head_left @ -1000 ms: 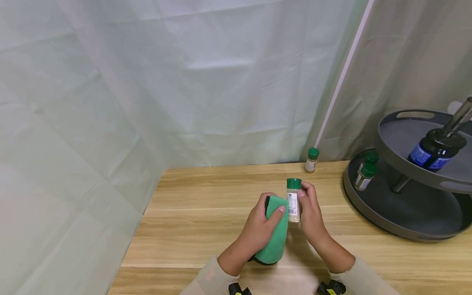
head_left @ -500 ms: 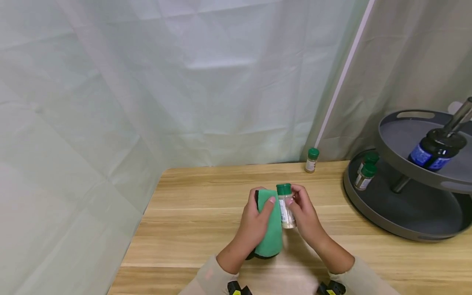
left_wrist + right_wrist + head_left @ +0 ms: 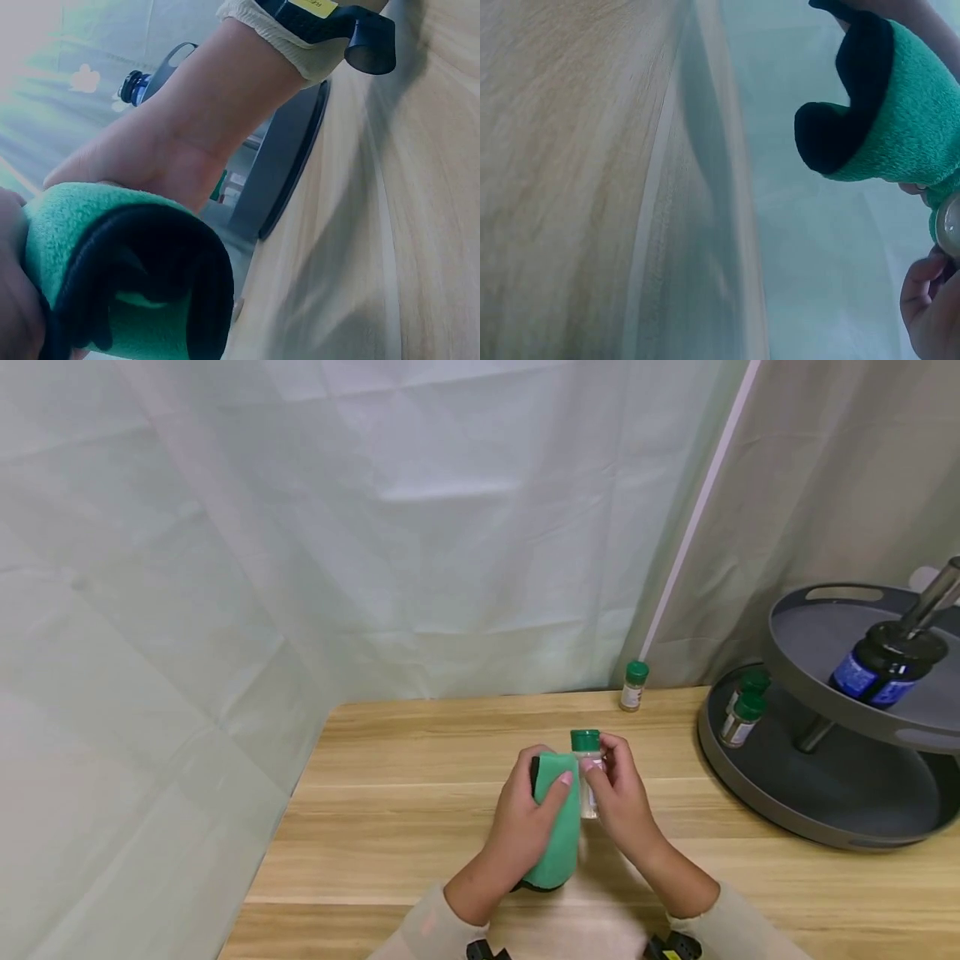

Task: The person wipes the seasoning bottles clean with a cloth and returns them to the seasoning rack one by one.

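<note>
Above the wooden table [image 3: 397, 777], someone has both hands up close to each other, each one wrapped around something. The left hand [image 3: 516, 822] is curled around a green cloth [image 3: 561, 839], with the thumb across the front. The cloth is rolled, and its edge and inside are black. The right hand [image 3: 624, 797] pinches a small jar [image 3: 586, 795] with a green lid between thumb and fingers. The jar is up off the table, standing nearly straight, right next to the cloth. I cannot tell if the fingers of the two hands touch behind it. Both arms have pale sleeves [image 3: 731, 918]. Farther back, near the hanging sheet [image 3: 450, 543], one more jar [image 3: 632, 687] with a green lid stands on the table. Off to the right is a big gray stand with two round trays. On the low tray [image 3: 862, 797], near its left edge, two other jars [image 3: 741, 722] with green lids stand one in front of the other. On the high tray [image 3: 817, 631] sits a dark bottle [image 3: 873, 675] with a blue label.
</note>
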The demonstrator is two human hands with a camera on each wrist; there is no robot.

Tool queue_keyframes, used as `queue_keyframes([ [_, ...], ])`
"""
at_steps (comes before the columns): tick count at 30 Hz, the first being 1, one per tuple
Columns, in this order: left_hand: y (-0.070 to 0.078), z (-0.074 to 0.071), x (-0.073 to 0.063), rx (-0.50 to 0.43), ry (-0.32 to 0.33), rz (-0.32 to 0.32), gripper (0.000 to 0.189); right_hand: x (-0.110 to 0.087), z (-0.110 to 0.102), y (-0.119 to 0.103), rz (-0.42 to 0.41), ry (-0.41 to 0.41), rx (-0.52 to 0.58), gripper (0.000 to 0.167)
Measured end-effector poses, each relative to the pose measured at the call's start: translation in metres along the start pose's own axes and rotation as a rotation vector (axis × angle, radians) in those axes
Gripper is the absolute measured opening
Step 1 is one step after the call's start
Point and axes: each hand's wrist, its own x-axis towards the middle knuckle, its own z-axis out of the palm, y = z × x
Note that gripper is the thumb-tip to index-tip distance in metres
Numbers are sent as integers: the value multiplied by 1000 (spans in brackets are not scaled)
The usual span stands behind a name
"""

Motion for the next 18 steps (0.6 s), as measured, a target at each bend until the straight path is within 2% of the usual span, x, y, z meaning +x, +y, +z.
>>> queue_keyframes([
  [3,1,1,-1,109,-1,56,37,1,0,0,22,52,-14,33],
  [7,0,3,-3,254,-5,153,37,3,-1,-2,52,78,22,35],
  [10,-2,4,-3,317,-5,205,37,5,-2,-1,68,90,22,38],
  [12,-3,4,-2,322,-7,209,37,6,-4,-1,67,92,6,42],
  [14,-4,3,-1,300,-12,186,38,6,-6,-1,57,89,-4,44],
  [18,-5,1,2,186,-54,93,39,8,-9,-4,28,95,13,44],
])
